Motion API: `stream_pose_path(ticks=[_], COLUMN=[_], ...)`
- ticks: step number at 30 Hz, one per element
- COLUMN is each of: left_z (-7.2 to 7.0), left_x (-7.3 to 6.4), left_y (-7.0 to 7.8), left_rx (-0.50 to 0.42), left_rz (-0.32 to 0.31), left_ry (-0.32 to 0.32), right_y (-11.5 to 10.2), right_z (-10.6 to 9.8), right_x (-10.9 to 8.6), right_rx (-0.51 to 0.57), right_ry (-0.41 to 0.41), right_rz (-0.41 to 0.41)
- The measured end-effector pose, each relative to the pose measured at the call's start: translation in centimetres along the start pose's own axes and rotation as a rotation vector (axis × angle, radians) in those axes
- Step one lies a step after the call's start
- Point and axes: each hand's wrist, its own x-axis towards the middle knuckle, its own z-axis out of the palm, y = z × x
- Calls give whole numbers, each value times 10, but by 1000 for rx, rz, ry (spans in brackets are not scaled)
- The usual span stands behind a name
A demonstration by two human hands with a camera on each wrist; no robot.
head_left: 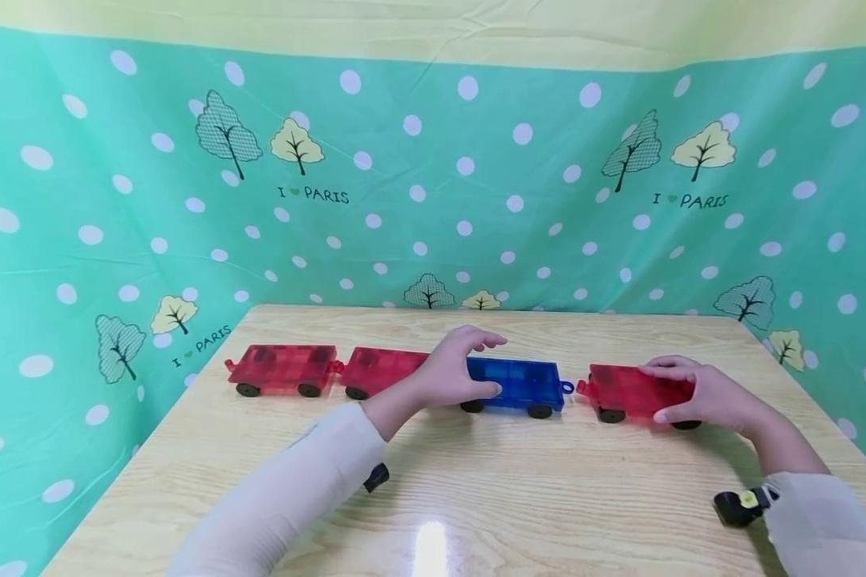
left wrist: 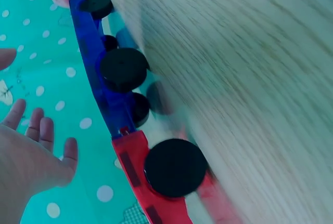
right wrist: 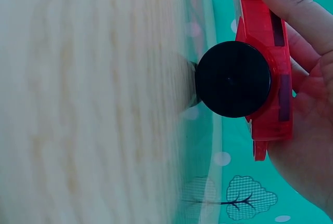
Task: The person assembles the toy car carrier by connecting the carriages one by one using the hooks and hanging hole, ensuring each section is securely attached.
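A row of see-through toy train cars with black wheels stands on the table. My right hand grips the rightmost red car across its width, thumb on the near side; the right wrist view shows the same red car against the palm. Its hook points left at the loop of the blue car, with a small gap between. My left hand hovers by the left end of the blue car, fingers parted and holding nothing. It partly hides the middle red car, which is joined to the leftmost red car.
The wooden table extends in front of the cars. Behind it hangs a green dotted cloth printed with trees. A black wrist device sits at the right sleeve, and another black piece shows under the left forearm.
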Motion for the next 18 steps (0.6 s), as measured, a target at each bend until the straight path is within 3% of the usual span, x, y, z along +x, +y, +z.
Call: stream_pose_path(ticks=[12,18], left_z=[23,32], left_x=[24,33], left_y=[8,7], left_rx=[338,426], left_rz=[-81,-106], left_ry=[-99,-159], right_y=[1,2], right_z=[-1,-1], right_x=[2,2], right_rx=[-17,-14], right_ry=[-18,-18], right_rz=[-3,-7])
